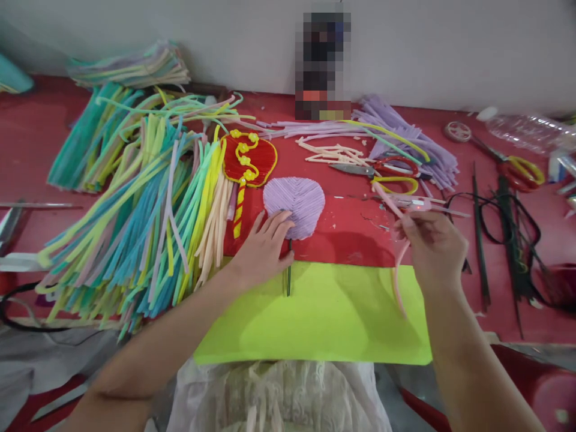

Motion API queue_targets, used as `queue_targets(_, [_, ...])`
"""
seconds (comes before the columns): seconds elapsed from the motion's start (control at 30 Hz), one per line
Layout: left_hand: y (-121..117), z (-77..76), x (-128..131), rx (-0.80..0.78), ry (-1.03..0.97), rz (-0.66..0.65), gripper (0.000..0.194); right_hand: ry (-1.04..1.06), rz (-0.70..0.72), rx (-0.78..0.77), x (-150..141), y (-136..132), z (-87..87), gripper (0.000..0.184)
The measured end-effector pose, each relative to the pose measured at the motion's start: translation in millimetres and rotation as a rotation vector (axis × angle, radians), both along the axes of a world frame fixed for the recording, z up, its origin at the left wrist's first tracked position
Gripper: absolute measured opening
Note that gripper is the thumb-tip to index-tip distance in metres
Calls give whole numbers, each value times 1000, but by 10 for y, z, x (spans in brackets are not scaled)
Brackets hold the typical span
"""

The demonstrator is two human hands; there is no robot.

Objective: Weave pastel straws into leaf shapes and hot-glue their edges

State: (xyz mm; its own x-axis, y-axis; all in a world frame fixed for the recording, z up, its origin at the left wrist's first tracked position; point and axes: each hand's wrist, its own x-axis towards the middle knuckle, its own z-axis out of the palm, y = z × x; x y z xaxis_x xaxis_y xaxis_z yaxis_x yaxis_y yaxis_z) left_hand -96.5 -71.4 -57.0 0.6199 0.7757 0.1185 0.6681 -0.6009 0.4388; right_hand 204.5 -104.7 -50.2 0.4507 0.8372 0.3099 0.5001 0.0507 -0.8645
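Fingers stretched out, my left hand lies over the lower left edge of a lilac, leaf-shaped fan made of pipe cleaners in slanted rows. From the fan's bottom a thin dark stem points toward me. My right hand is closed in a pinch on a pink pipe cleaner, whose lower end curves down over the lime-green sheet. Just behind that hand is a pale pink tool with a small red light. Left of the lilac fan lies a red fan with yellow edging, yellow flowers and a striped handle.
Many coloured pipe cleaners are heaped at left. A lilac bundle, short cream pieces and scissors lie at the back. Farther right are more scissors, dark rods, a black cable and a clear bottle.
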Motion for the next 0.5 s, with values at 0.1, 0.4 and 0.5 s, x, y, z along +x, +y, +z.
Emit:
queue_targets(0.1, [14,1,-11,-11,-21,-5,37,-456,-30,328,-273,-226,225,11])
queue_targets(0.4, [89,-27,-32,-31,-59,-4,42,-607,385,182,-429,-60,-5,9])
queue_targets(0.5, [116,-22,-18,18,-103,-30,32,-599,467,107,-400,-10,-190,11])
